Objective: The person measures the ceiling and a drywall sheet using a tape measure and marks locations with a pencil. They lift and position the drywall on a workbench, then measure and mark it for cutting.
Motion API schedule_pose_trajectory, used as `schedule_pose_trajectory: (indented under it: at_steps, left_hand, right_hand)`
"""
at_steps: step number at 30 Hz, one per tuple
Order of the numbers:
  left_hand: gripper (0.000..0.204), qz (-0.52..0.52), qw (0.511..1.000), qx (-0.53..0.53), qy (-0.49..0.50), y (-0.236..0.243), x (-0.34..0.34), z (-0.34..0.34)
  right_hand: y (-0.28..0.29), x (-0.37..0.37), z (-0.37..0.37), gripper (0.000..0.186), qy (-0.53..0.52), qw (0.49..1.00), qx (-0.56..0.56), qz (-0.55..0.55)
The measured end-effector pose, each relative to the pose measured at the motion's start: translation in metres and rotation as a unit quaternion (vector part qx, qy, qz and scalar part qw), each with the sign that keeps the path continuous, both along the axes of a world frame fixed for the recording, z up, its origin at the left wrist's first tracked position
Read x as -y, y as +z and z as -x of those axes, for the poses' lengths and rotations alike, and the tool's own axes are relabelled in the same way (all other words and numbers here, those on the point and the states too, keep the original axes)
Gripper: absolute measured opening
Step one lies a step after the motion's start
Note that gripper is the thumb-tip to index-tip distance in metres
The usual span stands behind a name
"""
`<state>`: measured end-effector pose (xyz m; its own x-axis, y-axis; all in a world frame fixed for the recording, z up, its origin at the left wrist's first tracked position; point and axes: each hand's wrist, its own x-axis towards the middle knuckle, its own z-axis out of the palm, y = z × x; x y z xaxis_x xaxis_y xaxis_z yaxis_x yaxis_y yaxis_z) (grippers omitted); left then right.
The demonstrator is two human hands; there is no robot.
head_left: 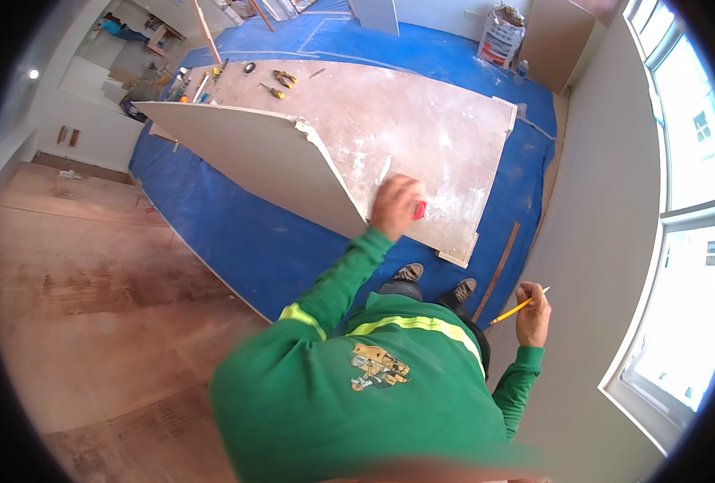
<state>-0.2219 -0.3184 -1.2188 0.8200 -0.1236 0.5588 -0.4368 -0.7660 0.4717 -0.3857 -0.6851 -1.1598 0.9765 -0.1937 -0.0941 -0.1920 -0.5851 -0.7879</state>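
Note:
My left hand, blurred by motion, is over the near part of a broad, dusty work table. A small red thing shows beside its fingers; whether the hand holds it I cannot tell. Left of that hand, a pale drywall sheet stands tilted along the table's left side, with a ragged, torn edge. Off to the right, away from the table, my right hand is closed around a yellow pencil. White dust and scraps lie on the table top.
Yellow-handled pliers, a screwdriver and a black tape roll lie on the table's far left. Blue sheeting covers the floor. A paper sack and a plastic bottle stand beyond; a window wall rises at right.

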Motion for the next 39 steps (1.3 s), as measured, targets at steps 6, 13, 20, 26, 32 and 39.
schedule_pose_trajectory:
  at_steps: [6, 13, 20, 26, 32, 39]
  left_hand:
    - [0.049, -0.237, 0.942, 0.125, 0.203, 0.221, -0.130, 0.002]
    - [0.060, -0.192, 0.975, -0.053, 0.094, 0.271, -0.169, -0.028]
    - [0.059, 0.256, 0.885, 0.155, 0.357, 0.104, -0.145, 0.039]
    - [0.054, 0.438, 0.776, -0.197, 0.409, -0.093, 0.027, 0.110]
    - [0.076, 0.076, 0.906, -0.212, 0.357, -0.115, 0.069, 0.037]
    - [0.046, 0.079, 0.878, -0.283, 0.379, -0.169, 0.100, -0.032]
  right_hand:
    - [-0.004, 0.053, -0.043, 0.013, 0.049, 0.998, 0.005, -0.048]
    - [-0.002, 0.025, -0.134, 0.016, 0.234, 0.970, 0.048, -0.034]
    - [-0.008, -0.030, -0.224, 0.019, 0.271, 0.962, 0.009, -0.041]
    - [-0.069, -0.112, -0.261, 0.042, 0.443, 0.894, -0.046, 0.058]
    - [-0.137, -0.161, -0.288, 0.041, 0.466, 0.871, -0.156, 0.005]
    - [-0.156, -0.129, -0.369, 0.031, 0.454, 0.850, -0.224, -0.144]
